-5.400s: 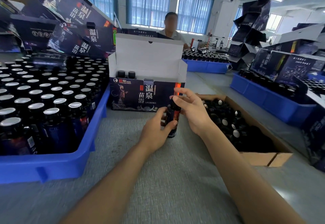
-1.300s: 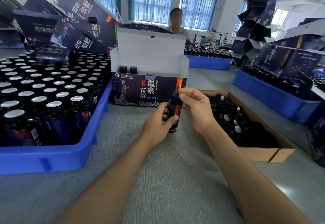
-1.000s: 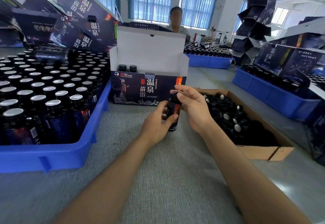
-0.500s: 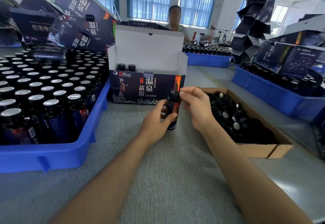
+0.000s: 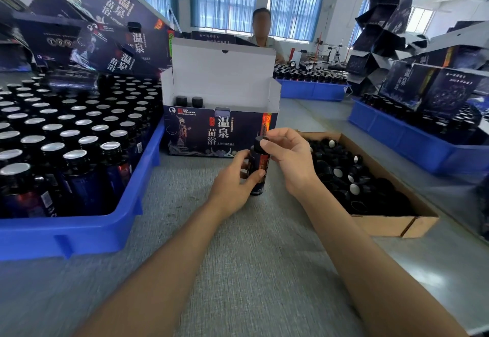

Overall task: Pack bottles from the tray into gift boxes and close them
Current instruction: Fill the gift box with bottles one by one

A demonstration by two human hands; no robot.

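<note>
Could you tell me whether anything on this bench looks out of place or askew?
A stray bottle lies on its side across the tops of the upright bottles at the back of the blue tray. Closed gift boxes behind it lean askew.

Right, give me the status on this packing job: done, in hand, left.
Done: two capped bottles stand at the left end of the open gift box. In hand: the left hand grips a bottle standing on the table while the right hand pinches its cap. Left: boxing it, filling the box's remaining space from the blue tray of silver-topped bottles, closing the lid.
</note>
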